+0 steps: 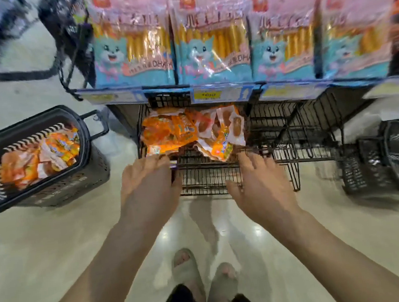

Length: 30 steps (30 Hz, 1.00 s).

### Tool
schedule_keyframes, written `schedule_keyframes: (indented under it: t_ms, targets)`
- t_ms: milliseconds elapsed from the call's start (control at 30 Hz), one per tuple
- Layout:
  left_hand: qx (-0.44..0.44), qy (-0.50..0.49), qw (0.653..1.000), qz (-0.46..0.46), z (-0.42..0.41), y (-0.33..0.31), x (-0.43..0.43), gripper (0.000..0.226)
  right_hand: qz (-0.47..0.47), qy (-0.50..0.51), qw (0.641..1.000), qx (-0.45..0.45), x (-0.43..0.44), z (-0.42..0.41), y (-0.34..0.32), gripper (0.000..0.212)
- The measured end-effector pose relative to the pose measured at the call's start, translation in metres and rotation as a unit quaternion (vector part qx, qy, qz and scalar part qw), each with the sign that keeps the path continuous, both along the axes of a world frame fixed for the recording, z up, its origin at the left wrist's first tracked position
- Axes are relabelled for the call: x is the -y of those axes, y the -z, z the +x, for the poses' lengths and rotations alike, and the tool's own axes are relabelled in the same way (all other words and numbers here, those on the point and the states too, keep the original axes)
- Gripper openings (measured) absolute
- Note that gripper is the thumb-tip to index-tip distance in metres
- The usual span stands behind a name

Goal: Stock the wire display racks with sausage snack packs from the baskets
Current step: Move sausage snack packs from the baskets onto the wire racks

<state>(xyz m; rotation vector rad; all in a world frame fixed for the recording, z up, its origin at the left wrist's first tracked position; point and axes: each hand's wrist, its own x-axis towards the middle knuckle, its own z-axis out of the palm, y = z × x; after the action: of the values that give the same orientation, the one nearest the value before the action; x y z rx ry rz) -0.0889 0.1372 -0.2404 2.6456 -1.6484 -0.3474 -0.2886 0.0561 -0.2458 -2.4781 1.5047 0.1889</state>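
The sausage snack packs [167,134] are small orange pouches, some with clear, white-edged windows showing brown sausage. They lie heaped in the lower bin of the wire rack [208,176], too jumbled to count. More fill the black basket [63,190] on the floor at the left, and a second black basket [393,146] stands at the right. Four big blue-and-pink packs [211,52] line the shelf above. The left hand [145,178] and right hand [259,179] are spread, fingers straight, at the rack's front rim, holding nothing.

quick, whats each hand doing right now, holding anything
Left hand: open, fingers straight at the front edge of the wire rack, holding nothing.
Right hand: open, fingers spread at the same edge, holding nothing.
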Motion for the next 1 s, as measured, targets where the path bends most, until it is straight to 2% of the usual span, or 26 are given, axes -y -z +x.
schedule_keyframes:
  t_ms: [133,300,633,733,1000]
  targets:
    - [0.003,0.000,1.000,0.030,-0.026,-0.076,-0.072,0.052,0.007,-0.023,1.000,-0.019,-0.067,-0.035,-0.076,0.065]
    - [0.025,-0.009,0.999,0.026,-0.052,-0.154,-0.143,0.059,-0.007,-0.057,0.998,-0.011,-0.125,-0.059,-0.147,0.066]
    - [0.078,-0.072,0.994,-0.022,-0.040,-0.222,-0.212,0.052,-0.098,-0.145,0.985,-0.012,-0.167,-0.031,-0.215,0.066]
    - [0.093,-0.090,0.990,-0.057,-0.018,-0.231,-0.232,0.047,-0.125,-0.162,0.979,0.003,-0.176,-0.003,-0.232,0.066]
    - [0.082,-0.153,0.982,-0.069,0.065,-0.254,-0.308,0.056,-0.164,-0.201,0.964,0.048,-0.231,0.095,-0.251,0.061]
